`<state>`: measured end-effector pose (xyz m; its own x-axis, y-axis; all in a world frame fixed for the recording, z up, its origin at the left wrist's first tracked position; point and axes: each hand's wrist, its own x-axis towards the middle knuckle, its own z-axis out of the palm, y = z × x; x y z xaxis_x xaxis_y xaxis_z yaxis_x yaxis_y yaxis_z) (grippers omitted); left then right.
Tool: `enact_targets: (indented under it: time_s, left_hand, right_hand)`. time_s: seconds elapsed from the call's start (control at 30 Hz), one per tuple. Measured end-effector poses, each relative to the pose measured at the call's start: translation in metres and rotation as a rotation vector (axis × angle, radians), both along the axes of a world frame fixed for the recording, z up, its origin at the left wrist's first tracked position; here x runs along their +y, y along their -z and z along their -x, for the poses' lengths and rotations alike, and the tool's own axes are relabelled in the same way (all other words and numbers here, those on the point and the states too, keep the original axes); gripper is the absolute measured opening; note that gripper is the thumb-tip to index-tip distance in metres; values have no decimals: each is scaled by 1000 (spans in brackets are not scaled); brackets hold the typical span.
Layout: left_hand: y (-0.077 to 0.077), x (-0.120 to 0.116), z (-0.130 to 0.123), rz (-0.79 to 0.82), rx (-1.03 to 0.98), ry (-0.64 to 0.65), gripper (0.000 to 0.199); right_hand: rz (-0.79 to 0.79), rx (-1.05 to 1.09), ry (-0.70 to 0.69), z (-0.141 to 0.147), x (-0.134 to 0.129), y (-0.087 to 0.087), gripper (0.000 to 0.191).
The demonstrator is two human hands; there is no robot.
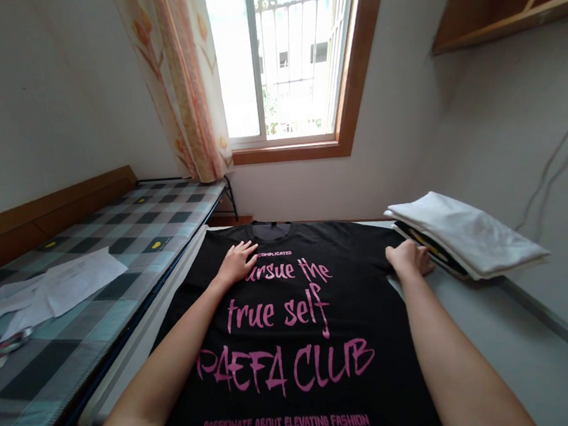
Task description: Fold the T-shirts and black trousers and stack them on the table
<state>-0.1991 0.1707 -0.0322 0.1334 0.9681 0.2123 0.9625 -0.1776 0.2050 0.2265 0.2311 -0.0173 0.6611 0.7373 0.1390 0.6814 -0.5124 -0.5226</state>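
A black T-shirt (357,300) with pink lettering lies spread face up on a white table, its collar toward the window. My left hand (238,261) rests flat on the chest of the shirt, fingers stretched out over the start of the upper lettering. At the sleeve on the right, my right hand (409,257) has its fingers closed on the sleeve's edge. Just beyond that hand sits a stack of folded clothes (467,232), white on top with a dark layer below. The shirt's lower hem runs out of view at the bottom.
On the left stands a bed (89,225) with a checked mattress, papers (70,284) lying on it. The white table (507,339) meets the right wall. Ahead are a window (289,58) and a flowered curtain (186,82). A wooden shelf (507,24) hangs at upper right.
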Motion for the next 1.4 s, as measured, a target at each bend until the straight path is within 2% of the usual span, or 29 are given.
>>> enact_targets:
  time_s: [0.17,0.3,0.4,0.5,0.57,0.67,0.77,0.87,1.0,1.1,1.27,1.4]
  left_hand:
    - [0,0,-1,-5,0,-9,48]
    - [-1,-1,-2,-5,1,-10,48]
    - [-2,-2,-2,-6,3,-8,48]
    - [-3,-2,-2,-8,4,-8,48]
    - [-3,-2,-3,-9,3,-6,48]
    - [-3,-3,-3,-18,-2,-5,48]
    - [-5,-4,-2,-51,-17,1,47]
    - [-10,-4,0,-96,-55,36,48]
    - [-19,3,-11,-71,-91,40,38]
    - [-28,15,-36,-20,-191,84,37]
    - [-39,46,-94,123,-428,115,49]
    - [-38,66,-131,147,-393,119,61]
  right_hand:
    - [-99,9,-209,6,1,-9,49]
    - [-197,-142,-437,35,-3,-25,46]
    - [-215,-161,-772,61,-12,-39,45]
    - [-20,24,-1179,79,-23,-54,49]
    - [48,137,-1286,82,-28,-62,47]
    - [-25,154,-1220,72,-31,-69,40]
    - [-72,99,-1124,49,-34,-62,35]
    - [-75,76,-1113,26,-42,-42,32]
    - [-81,18,-1203,10,-57,-10,41]
    - [-127,-97,-1163,10,-62,2,42]
    - [-124,-250,-1059,12,-64,0,37]
    - [-119,-340,-1013,8,-65,2,46]
